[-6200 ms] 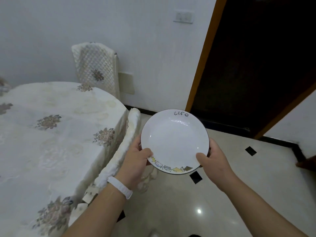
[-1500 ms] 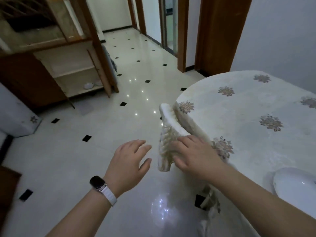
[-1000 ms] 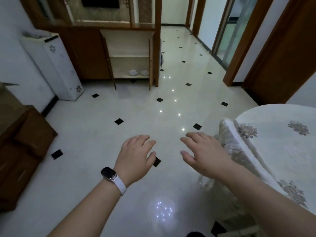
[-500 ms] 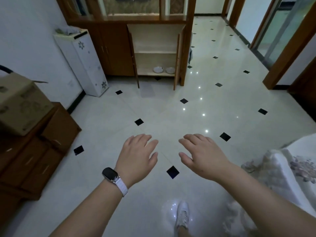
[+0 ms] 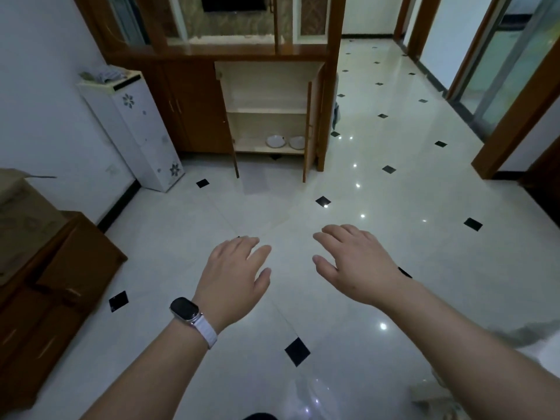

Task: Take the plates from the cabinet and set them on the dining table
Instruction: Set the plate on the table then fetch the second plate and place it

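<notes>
Across the tiled floor stands the wooden cabinet [image 5: 266, 86] with both lower doors swung open. Two white plates sit side by side on its bottom shelf: a left plate [image 5: 275, 140] and a right plate [image 5: 296, 142]. My left hand [image 5: 235, 274], with a watch on its wrist, and my right hand [image 5: 353, 262] hover palm-down over the floor in front of me. Both hold nothing and their fingers are spread. The hands are far short of the cabinet. The dining table is out of view.
A white floor-standing appliance [image 5: 133, 128] stands left of the cabinet against the wall. A low wooden drawer unit [image 5: 45, 286] with a cardboard box [image 5: 21, 216] on it fills the left edge. Door frames and a glass door [image 5: 515, 71] line the right.
The plate I carried earlier was left on the table. My view has turned away from the table toward the cabinet, which now looks nearer and more centred. Both hands stay empty.
</notes>
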Demonstrator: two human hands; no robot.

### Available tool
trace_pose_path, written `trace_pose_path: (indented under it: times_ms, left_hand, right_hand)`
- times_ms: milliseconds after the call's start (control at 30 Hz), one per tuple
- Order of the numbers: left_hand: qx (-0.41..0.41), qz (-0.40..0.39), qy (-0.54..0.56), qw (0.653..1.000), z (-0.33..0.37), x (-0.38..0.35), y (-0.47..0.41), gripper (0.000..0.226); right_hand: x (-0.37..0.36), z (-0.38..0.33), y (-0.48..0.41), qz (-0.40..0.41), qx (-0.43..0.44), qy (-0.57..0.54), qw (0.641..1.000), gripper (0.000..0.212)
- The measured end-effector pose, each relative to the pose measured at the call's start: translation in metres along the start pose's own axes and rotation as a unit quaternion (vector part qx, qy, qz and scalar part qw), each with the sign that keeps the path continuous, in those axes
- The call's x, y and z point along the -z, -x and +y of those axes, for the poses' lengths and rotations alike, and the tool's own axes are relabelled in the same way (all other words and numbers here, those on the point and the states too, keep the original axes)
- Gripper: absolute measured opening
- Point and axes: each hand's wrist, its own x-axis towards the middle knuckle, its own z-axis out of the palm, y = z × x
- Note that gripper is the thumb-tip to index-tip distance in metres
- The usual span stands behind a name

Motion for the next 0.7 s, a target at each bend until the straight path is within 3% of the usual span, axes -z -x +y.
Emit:
trace_pose_path:
  times_ms: [300, 433, 567, 700]
  left_hand:
    - [0.013, -0.001, 0.002, 1.0, -0.079, -0.034, -0.096, 0.038]
    - [0.001, -0.019, 0.008, 1.0, -0.134, -0.064, -0.15, 0.042]
    - [-0.004, -0.028, 0.032, 0.999, -0.196, -0.084, -0.213, 0.042]
    - [-0.026, -0.009, 0.044, 0.999, -0.252, -0.094, -0.266, 0.039]
  right_hand:
    - [-0.025, 0.012, -0.115, -0.023, 0.0, -0.017, 1.0, 0.064]
    - [-0.033, 0.017, -0.192, -0.023, -0.017, -0.008, 1.0, 0.066]
    - [-0.037, 0.018, -0.274, -0.031, -0.038, 0.007, 0.999, 0.052]
    - [-0.027, 0.011, -0.347, -0.02, -0.059, 0.003, 0.998, 0.06]
